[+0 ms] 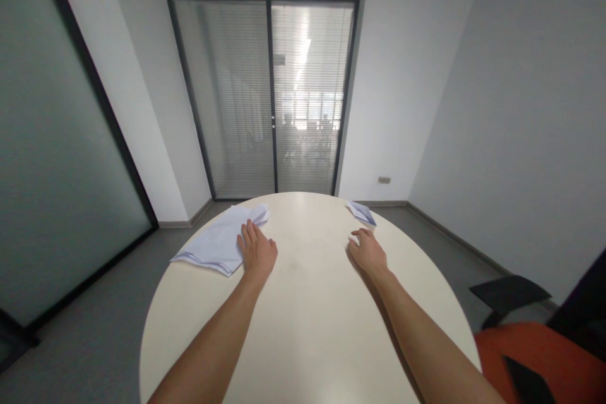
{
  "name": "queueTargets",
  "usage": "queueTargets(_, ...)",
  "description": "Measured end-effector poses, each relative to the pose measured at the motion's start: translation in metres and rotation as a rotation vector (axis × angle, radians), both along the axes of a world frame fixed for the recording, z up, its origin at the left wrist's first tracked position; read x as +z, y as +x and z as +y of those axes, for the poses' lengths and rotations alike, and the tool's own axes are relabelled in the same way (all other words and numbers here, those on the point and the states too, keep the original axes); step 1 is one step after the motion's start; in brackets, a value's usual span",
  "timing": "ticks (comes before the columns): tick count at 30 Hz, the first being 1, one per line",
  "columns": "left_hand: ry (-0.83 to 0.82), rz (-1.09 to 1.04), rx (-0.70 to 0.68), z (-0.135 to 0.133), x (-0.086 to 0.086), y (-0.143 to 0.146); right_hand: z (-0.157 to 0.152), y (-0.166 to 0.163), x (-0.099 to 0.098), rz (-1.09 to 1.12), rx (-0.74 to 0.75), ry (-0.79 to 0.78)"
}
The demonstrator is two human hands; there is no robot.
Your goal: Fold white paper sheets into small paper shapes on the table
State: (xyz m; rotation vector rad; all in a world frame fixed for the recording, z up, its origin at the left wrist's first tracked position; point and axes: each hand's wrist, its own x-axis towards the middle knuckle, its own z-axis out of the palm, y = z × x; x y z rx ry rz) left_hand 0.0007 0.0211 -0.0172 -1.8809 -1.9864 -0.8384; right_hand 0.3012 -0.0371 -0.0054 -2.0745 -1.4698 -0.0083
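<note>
My left hand (pixel 256 249) lies with its fingers spread at the right edge of a loose pile of white paper sheets (pixel 213 243). The fingertips touch the paper, and the heel of the hand is over the bare tabletop. The pile's near edge shows several layers, and its far right corner is bent up. My right hand (pixel 368 252) is low over the table, its fingers loosely bent and apart, with nothing seen between them. Just beyond it a small folded piece of white paper (pixel 362 213) sits near the far right edge, apart from the fingers.
Both arms reach across a round cream table (pixel 303 328). An office chair with an orange seat (pixel 540 360) and black armrest (pixel 511 291) stands at the right. Beyond the table are a glass partition with blinds (pixel 231 101) and a wall socket (pixel 384 180).
</note>
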Motion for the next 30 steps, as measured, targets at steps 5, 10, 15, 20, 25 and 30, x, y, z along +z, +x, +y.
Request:
queueTargets(5,0.113,-0.011,-0.072,-0.007,0.013,0.004,0.001,0.001,0.001,0.018,0.012,0.000)
queueTargets(10,0.118,0.051,-0.253,-0.024,0.025,0.018,-0.001,-0.004,0.004,0.052,0.018,0.039)
queueTargets(15,-0.044,0.110,-0.568,-0.048,0.032,0.041,-0.003,-0.016,0.021,0.103,0.030,0.291)
queueTargets(20,-0.312,0.224,-0.903,-0.069,0.035,0.052,-0.001,-0.028,0.030,0.030,0.238,0.512)
queueTargets(25,-0.299,0.187,-1.194,-0.078,0.038,0.054,0.001,-0.054,0.017,-0.021,0.437,0.349)
queueTargets(30,-0.302,0.123,-1.034,-0.070,0.037,0.054,0.001,-0.073,-0.002,-0.084,0.474,0.007)
